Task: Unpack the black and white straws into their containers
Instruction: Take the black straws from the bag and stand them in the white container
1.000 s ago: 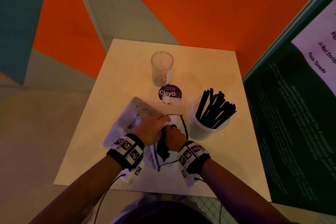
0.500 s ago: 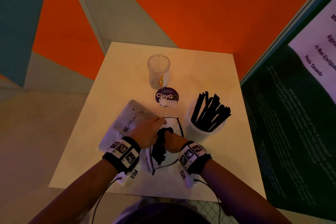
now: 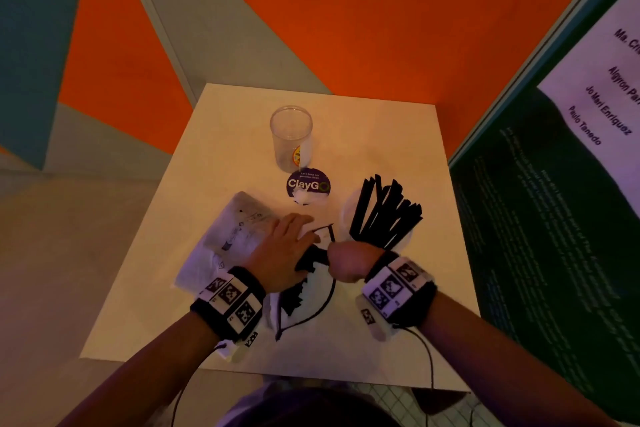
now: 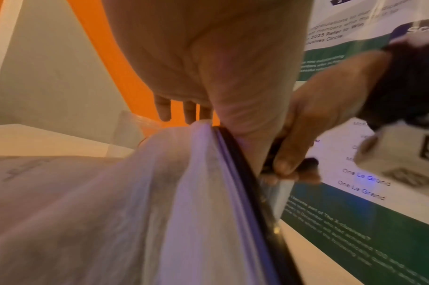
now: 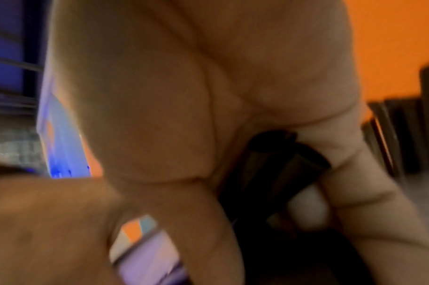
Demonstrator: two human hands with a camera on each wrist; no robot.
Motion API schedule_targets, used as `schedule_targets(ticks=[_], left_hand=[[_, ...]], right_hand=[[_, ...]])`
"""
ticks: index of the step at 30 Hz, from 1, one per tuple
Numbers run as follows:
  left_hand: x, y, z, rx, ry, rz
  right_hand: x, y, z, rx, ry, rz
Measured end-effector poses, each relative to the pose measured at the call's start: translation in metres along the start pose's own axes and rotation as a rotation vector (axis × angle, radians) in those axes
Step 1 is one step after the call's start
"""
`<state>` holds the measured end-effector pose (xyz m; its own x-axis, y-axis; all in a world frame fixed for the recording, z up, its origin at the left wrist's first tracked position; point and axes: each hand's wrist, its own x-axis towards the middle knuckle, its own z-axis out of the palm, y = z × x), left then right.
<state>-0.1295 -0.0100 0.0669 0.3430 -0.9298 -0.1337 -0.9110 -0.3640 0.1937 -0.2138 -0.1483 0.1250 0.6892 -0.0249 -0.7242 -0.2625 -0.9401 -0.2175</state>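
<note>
A bundle of black straws (image 3: 310,258) sticks out of a clear zip bag (image 3: 313,291) with a black edge, near the table's front. My right hand (image 3: 346,262) grips that bundle in a fist; the right wrist view shows the black straws (image 5: 274,169) inside its curled fingers. My left hand (image 3: 284,249) lies flat, fingers straight, across the bag's mouth and a white straw pack (image 3: 235,236). The left wrist view shows the bag (image 4: 160,192) under the palm. A white cup (image 3: 346,215) with several black straws (image 3: 384,215) stands on the right. A clear cup (image 3: 291,139) stands empty at the back.
A round purple ClayGO sticker (image 3: 308,184) lies between the clear cup and my hands. A dark poster panel (image 3: 554,218) stands along the table's right edge, close to the white cup. Orange and grey walls rise behind the table (image 3: 381,135).
My left hand has gone from gripping the bag's mouth to lying flat with fingers stretched. My right hand has drawn a little right with the black straws in its fist.
</note>
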Motion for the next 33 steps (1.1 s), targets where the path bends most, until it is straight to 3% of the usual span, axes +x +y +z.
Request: schedule_targets(ticks=[5, 9, 12, 15, 17, 21, 25, 29, 33], left_hand=[[0.028, 0.023, -0.003, -0.032, 0.099, 0.097], [0.048, 0.041, -0.015, -0.327, 0.106, 0.087], [0.055, 0.043, -0.019, -0.442, 0.137, 0.061], [0.061, 0.041, -0.019, -0.528, 0.202, 0.042], [0.065, 0.042, -0.02, -0.559, 0.228, 0.041], [0.069, 0.048, -0.021, -0.619, 0.211, 0.053], [0.072, 0.052, -0.029, -0.739, 0.322, 0.003], [0.084, 0.067, -0.044, -0.845, 0.313, 0.047], [0.093, 0.07, -0.048, -0.924, 0.326, 0.067]], right_hand=[[-0.066, 0.031, -0.039, -0.205, 0.038, -0.001], [-0.102, 0.052, -0.059, -0.177, 0.094, 0.007], [-0.114, 0.068, -0.067, 0.108, 0.221, -0.057], [-0.116, 0.078, -0.066, 0.626, 0.595, -0.192], [-0.107, 0.075, -0.059, 0.81, 0.77, -0.278], [-0.09, 0.069, -0.044, 0.969, 0.899, -0.381], [-0.087, 0.068, -0.034, 1.43, 1.092, -0.61], [-0.079, 0.057, -0.029, 1.43, 1.062, -0.731], [-0.084, 0.078, -0.042, 1.438, 1.199, -0.716]])
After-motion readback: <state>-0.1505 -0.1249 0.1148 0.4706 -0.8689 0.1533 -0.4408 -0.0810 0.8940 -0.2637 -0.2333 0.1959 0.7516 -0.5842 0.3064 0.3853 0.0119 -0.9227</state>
